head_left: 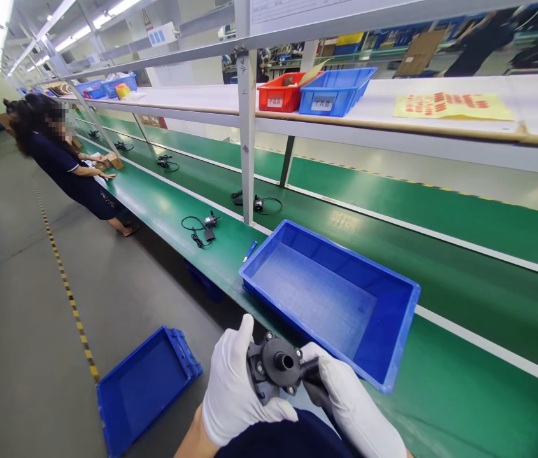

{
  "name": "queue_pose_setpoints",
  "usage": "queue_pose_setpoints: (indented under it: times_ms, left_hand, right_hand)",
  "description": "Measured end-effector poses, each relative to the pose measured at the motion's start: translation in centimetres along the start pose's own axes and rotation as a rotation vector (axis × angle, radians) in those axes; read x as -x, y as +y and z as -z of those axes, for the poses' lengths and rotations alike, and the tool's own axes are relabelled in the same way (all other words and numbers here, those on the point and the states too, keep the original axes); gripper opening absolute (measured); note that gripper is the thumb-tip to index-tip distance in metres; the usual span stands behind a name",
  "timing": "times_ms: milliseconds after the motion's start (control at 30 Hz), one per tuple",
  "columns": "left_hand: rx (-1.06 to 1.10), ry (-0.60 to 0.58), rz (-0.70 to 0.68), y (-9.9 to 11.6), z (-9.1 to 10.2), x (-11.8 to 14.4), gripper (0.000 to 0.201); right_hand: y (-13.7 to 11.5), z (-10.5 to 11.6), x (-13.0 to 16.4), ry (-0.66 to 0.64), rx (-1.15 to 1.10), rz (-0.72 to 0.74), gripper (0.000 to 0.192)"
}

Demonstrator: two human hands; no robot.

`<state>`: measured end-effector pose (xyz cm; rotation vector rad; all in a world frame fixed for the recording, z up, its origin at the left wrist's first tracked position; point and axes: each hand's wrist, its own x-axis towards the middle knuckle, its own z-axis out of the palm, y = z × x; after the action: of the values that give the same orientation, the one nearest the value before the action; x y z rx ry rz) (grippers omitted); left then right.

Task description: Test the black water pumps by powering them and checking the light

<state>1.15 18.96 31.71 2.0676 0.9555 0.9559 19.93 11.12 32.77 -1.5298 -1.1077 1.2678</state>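
Close to my body, a small black water pump [279, 362] is held with its round nozzle facing up and screws around its rim. My left hand [233, 388], in a white glove, is closed around the pump's body, thumb raised along its side. On the other side my right hand [345, 397], also gloved in white, has its fingers wrapped round a black part sticking out of the pump; whether that is the side spout or a cord, I cannot tell. Just beyond my hands, a large blue bin [316, 292] with nothing in it rests on the green bench [479, 381].
Another blue bin [147, 388] lies on the floor at left. Along the bench are a pump with a cord [211, 220], another pump [258, 204] and a blue pen [250, 250]. A red tray [278, 97] and blue tray [328, 95] stand on the shelf. A co-worker [65, 152] handles boxes further along.
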Motion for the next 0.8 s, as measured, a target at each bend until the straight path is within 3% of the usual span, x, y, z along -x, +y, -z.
queue_pose_setpoints:
  times_ms: [100, 200, 300, 367, 433, 533, 633, 700, 800]
  left_hand:
    - [0.056, 0.011, 0.11, 0.9, 0.0, 0.0, 0.126]
    - [0.322, -0.041, 0.244, 1.2, 0.5, 0.0, 0.13]
    - [0.588, -0.144, 0.361, 1.0, 1.5, -0.1, 0.094]
    - [0.607, -0.153, 0.42, 0.8, 2.1, -0.1, 0.069]
    - [0.552, -0.167, 0.443, 1.0, 2.6, -0.1, 0.059]
    - [0.526, -0.265, 0.459, 1.7, 2.9, -0.3, 0.058]
    - [0.657, -0.263, 0.521, 1.5, 2.0, -0.7, 0.06]
    - [0.974, -0.227, 0.623, 0.4, 0.6, -0.8, 0.044]
    - [1.463, -0.279, 0.769, -1.8, -1.7, -0.4, 0.043]
  right_hand:
    - [-0.5, 0.0, 0.0, 0.041, -0.006, -0.111, 0.058]
    - [-0.7, -0.2, -0.3, 0.01, -0.256, -0.208, 0.06]
    - [-0.2, -0.5, -1.3, -0.004, -0.595, -0.342, 0.065]
    - [0.1, -0.6, -2.1, 0.001, -0.688, -0.42, 0.071]
    - [0.1, -0.7, -2.6, 0.004, -0.696, -0.447, 0.072]
    - [-0.8, -0.9, -2.4, 0.04, -0.603, -0.421, 0.068]
    - [-2.9, -1.5, -1.4, 0.054, -0.371, -0.277, 0.066]
    - [-4.4, -2.1, -0.5, -0.007, -0.266, -0.13, 0.064]
    - [-5.5, -2.7, 0.5, -0.087, -0.268, -0.016, 0.058]
